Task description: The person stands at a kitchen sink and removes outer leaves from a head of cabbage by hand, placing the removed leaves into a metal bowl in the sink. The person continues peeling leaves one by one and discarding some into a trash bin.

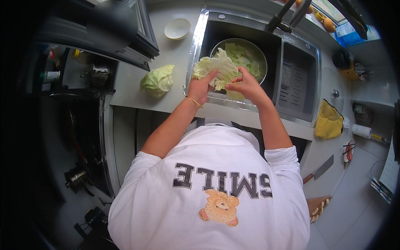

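Observation:
My left hand [200,87], a gold bangle at its wrist, holds a large pale green cabbage leaf [217,66] over the near left edge of the sink. My right hand [245,84] grips the leaf's right side between thumb and fingers. Partly behind the leaf, a round metal bowl [265,62] stands in the left sink basin with several torn cabbage pieces [247,59] in it. The rest of the cabbage head [157,81] lies on the counter, left of my left hand.
A white bowl [177,28] stands left of the sink [250,104], near an open window frame [150,47]. The faucet [276,22] is at the back. On the right counter lie a yellow cloth [328,120], a glass lid [335,93], a cleaver [323,167] and a wooden board [315,204] with pale pieces.

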A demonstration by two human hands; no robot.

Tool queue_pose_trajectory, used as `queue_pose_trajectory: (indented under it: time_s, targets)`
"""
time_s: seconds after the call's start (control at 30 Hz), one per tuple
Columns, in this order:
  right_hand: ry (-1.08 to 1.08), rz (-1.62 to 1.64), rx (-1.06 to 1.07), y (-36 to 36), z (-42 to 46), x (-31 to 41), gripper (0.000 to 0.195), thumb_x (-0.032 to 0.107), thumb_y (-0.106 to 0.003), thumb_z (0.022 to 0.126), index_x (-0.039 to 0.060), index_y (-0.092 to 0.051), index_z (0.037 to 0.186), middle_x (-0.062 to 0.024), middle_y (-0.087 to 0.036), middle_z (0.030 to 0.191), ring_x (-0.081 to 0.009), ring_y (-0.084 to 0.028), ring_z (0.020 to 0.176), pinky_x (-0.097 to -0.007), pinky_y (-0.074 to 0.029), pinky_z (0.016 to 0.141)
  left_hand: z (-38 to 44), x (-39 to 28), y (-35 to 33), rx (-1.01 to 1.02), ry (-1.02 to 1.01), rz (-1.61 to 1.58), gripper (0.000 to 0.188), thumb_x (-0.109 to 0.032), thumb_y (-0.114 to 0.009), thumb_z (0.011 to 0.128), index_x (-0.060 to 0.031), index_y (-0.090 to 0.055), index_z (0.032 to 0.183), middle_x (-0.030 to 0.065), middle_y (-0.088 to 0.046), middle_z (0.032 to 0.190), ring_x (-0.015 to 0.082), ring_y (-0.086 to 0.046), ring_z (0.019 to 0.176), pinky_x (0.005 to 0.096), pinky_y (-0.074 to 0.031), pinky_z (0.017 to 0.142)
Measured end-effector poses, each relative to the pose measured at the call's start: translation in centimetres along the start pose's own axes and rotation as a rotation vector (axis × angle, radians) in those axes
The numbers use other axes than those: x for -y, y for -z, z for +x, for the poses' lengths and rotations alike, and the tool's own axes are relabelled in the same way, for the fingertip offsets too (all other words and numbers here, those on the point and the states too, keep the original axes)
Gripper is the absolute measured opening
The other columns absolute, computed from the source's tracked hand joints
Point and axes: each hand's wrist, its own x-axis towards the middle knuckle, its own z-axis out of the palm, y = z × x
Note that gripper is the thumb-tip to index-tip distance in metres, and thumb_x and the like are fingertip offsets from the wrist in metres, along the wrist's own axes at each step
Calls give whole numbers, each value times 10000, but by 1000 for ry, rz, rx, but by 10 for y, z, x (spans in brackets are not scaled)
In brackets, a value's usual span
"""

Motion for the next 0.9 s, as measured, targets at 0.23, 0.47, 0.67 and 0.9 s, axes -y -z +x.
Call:
queue_pose_trajectory:
  time_s: [0.23,0.47,0.67,0.9]
  targets:
    - [469,-16,-519,-14,2,-26,243,109,-777,777,44,-631,961,-74,-675,869,-183,-639,792,-294,-501,731,25,6,-4,-39,126,-259,333,-97,-630,924,-92,-531,1242,69,-629,1168,211,-636,1055,327,-571,829]
    - [799,-83,-737,-9,9,-19,135,60,-749,787,79,-655,882,-56,-677,874,-214,-642,800,-306,-506,701,23,-8,-28,-41,76,-309,332,-99,-635,923,-84,-529,1237,66,-626,1179,212,-632,1059,326,-567,841]
    - [1011,-368,-948,29,8,-2,135,31,-734,787,88,-645,870,-45,-672,873,-224,-648,812,-309,-521,701,24,-14,-32,-112,-27,-336,367,-116,-636,927,-89,-496,1265,68,-609,1207,231,-624,1073,346,-569,838]
    - [723,-835,-735,44,58,-33,404,454,-592,910,133,-645,1150,-156,-587,1253,-304,-508,1239,-406,-386,1044,38,-12,-27,-85,98,-362,387,-142,-636,930,-105,-486,1284,66,-601,1211,222,-596,1090,372,-513,933]
